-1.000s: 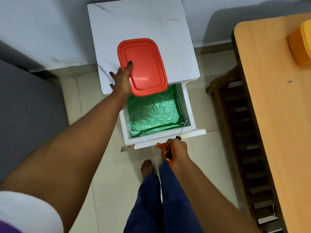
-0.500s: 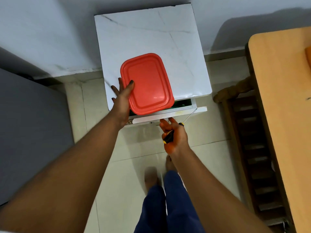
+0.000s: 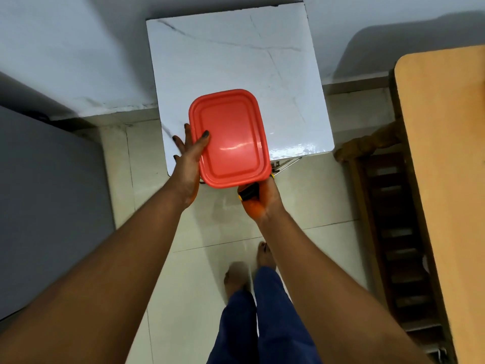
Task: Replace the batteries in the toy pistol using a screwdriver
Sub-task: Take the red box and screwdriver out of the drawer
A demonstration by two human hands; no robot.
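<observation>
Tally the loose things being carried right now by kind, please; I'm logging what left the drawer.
Red container, gripped by the left hand: 1
Screwdriver, gripped by the right hand: 1
Total: 2

Glossy red plastic box lid, polished marble-look cabinet top, matt wooden table.

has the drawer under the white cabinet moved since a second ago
Yes. The drawer has slid back in under the white cabinet top; its green lining no longer shows past the front edge.
</observation>
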